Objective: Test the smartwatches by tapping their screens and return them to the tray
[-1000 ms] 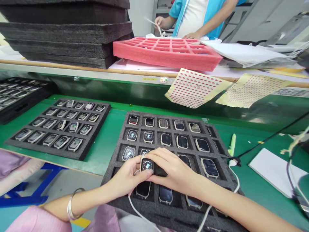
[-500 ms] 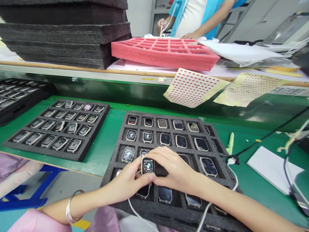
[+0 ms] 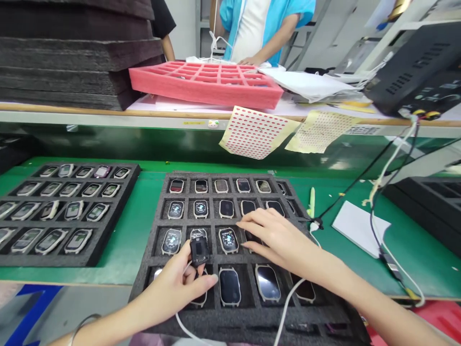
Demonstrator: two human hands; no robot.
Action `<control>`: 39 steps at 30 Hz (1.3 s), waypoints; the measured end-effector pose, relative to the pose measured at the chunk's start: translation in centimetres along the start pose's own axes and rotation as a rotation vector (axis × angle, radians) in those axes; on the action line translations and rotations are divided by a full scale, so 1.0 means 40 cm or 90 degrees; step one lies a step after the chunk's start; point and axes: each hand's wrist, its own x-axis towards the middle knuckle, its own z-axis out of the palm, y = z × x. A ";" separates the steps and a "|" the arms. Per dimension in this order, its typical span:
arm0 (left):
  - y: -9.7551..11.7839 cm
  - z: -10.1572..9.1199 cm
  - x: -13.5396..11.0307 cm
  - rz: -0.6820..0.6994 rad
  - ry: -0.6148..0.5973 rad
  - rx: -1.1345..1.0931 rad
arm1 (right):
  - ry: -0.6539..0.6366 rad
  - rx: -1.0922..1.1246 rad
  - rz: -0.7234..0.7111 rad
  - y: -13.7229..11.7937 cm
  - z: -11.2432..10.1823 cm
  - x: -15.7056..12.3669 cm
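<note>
My left hand [image 3: 183,276] pinches a small black block with a white cable, which looks like a charging dock [image 3: 200,251]. It is held over the front-left part of a dark foam tray [image 3: 230,317] filled with watch cases. My right hand [image 3: 275,240] reaches over the third row, thumb and fingers apart around a dark watch case [image 3: 252,235] that they partly hide. Just left of those fingertips, a watch case with a lit dial [image 3: 228,240] lies in its slot. More lit watch cases [image 3: 172,241] fill slots at the left; the others have dark screens.
A second foam tray [image 3: 104,240] of watch cases lies to the left. White cables [image 3: 288,307] run across the main tray. A white pad [image 3: 360,228] and a green pen-like object [image 3: 311,202] lie right. On the shelf are a red foam tray [image 3: 205,93] and stacked black foam [image 3: 65,81]; people stand behind.
The lit watch case that both hands held now lies in a third-row slot. My left hand keeps the black dock; my right hand has moved right to another watch case. The view has swung right.
</note>
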 end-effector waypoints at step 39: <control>0.049 0.051 0.076 0.089 -0.016 -0.194 | 0.143 0.211 -0.181 -0.060 0.058 0.043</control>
